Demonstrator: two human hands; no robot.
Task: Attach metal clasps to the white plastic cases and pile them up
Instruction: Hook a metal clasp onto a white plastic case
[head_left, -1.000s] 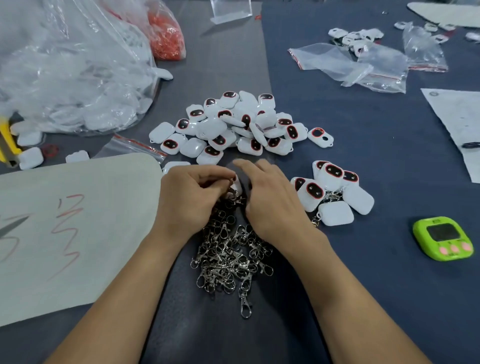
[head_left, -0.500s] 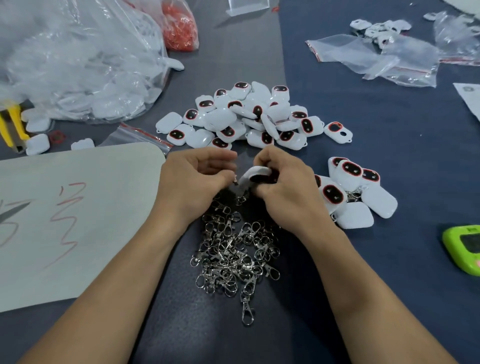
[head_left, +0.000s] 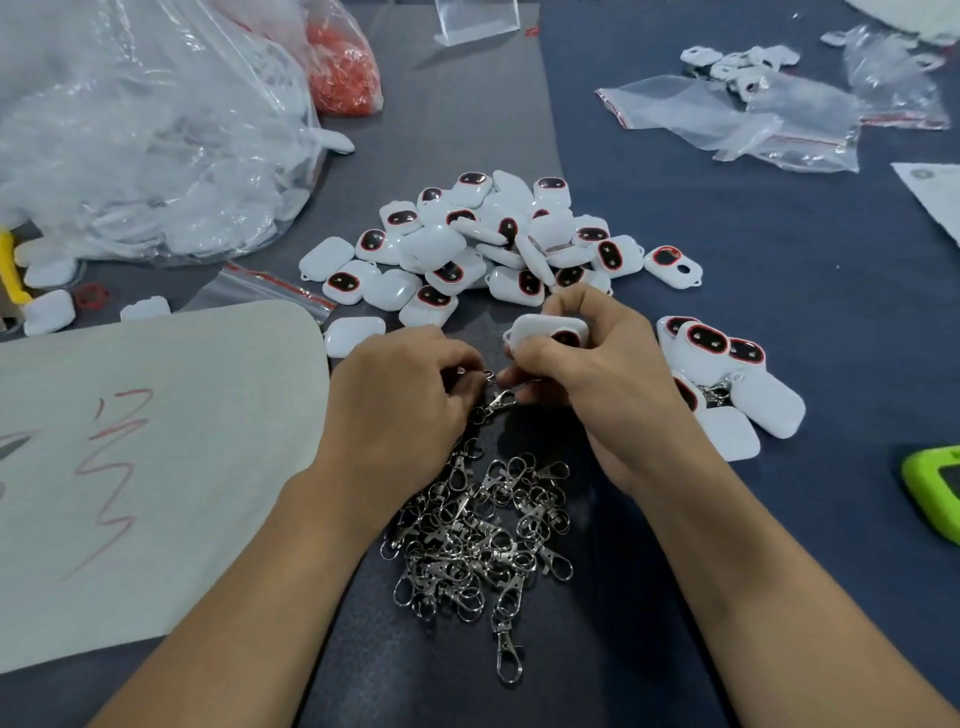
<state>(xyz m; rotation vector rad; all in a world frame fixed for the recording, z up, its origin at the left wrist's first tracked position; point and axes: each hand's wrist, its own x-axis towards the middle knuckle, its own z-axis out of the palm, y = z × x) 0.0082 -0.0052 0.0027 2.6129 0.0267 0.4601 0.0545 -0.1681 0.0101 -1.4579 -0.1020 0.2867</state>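
Dark cloth (head_left: 779, 270) covers the table. Over it the right hand (head_left: 597, 384) curls round a white case (head_left: 540, 328), and the left hand (head_left: 400, 400) pinches a metal clasp (head_left: 501, 400) just beside it. Light, rigid and glossy, the case likely slips: hold its edges. Left of the grip, a clear bag (head_left: 145, 130) holds more cases; beyond, a smaller bag (head_left: 343, 73) holds red bits.

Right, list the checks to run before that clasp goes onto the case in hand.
1. White case gripped by the right hand: ok.
2. Clasp pinched by the left hand: ok.
3. Clasp lined up with the case's loop: cannot tell, fingers hide it.
4. Clasp free of the clasp pile: cannot tell.
5. Finished pile lying close beside the right hand: ok.
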